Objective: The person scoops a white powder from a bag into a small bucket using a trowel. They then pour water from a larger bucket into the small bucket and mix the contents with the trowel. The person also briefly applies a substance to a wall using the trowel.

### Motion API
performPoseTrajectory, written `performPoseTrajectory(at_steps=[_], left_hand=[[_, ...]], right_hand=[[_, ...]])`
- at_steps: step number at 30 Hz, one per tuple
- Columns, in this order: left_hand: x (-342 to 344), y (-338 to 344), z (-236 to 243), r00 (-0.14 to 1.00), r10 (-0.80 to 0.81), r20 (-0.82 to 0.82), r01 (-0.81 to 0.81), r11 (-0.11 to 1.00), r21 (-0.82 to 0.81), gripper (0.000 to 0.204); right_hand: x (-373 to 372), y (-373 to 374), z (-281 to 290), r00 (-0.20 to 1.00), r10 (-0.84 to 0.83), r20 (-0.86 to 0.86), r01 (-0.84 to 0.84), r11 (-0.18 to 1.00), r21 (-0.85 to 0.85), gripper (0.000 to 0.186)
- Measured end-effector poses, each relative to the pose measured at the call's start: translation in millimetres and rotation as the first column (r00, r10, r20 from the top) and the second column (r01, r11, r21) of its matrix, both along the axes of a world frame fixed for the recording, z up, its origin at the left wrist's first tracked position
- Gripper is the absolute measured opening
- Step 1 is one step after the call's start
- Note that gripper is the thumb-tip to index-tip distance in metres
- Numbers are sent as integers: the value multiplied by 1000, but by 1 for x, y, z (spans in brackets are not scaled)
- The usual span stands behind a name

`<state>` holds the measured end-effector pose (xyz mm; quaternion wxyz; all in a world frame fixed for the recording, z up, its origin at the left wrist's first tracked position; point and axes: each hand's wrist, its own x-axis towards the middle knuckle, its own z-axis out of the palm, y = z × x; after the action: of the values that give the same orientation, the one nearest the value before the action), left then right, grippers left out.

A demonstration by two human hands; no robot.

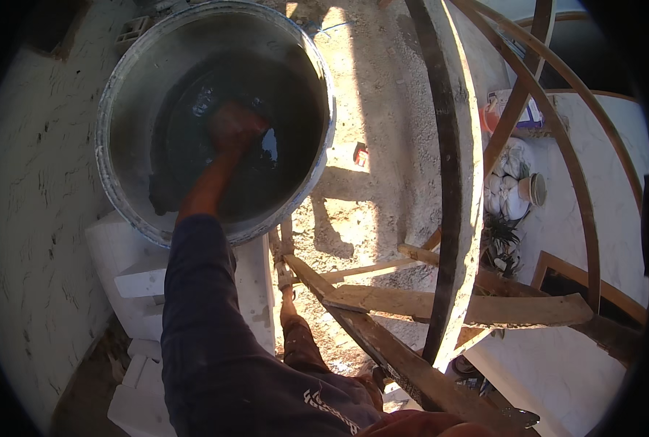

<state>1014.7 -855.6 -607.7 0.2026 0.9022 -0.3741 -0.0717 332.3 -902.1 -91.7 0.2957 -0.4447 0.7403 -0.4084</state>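
My left arm, in a dark navy sleeve, reaches up into a large round bucket (106,138) with a pale, crusted rim. Inside it, my left hand (235,125) is down at a dark grey wet mix (193,171) with shiny patches. Shadow and blur hide its fingers, so I cannot see what they hold. At the lower edge a reddish-brown patch of skin, apparently my right hand (437,426), is cut off by the frame. It lies close to a wooden plank (382,342), and its fingers do not show. A dark pointed tip (521,416) juts out beside it.
White blocks (138,280) stand under and beside the bucket. A rough pale wall (33,182) rises at left. Wooden scaffold beams (448,167) and crossed planks (514,309) fill the right. Sunlit sandy ground (346,211) lies far below, with white bags (510,186) and a tub (499,109).
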Motion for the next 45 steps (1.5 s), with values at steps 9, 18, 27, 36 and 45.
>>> performPoseTrajectory(at_steps=[9,18,27,36,45], left_hand=[[-36,-21,-52,963,-263,-62,269,918,291,39],[-35,-33,-53,907,-421,-20,398,839,372,37],[-36,-35,29,758,-638,134,548,734,401,36],[36,60,66,980,-192,55,173,954,244,30],[-29,37,223,979,-89,183,61,986,153,17]], right_hand=[[6,-1,-14,995,-69,-71,70,997,13,79],[-9,12,-21,989,-141,-39,142,990,13,75],[-18,33,-27,977,-211,-29,212,976,39,72],[-28,34,-40,984,-175,18,172,979,110,68],[-37,33,-32,988,-151,28,147,984,105,65]])
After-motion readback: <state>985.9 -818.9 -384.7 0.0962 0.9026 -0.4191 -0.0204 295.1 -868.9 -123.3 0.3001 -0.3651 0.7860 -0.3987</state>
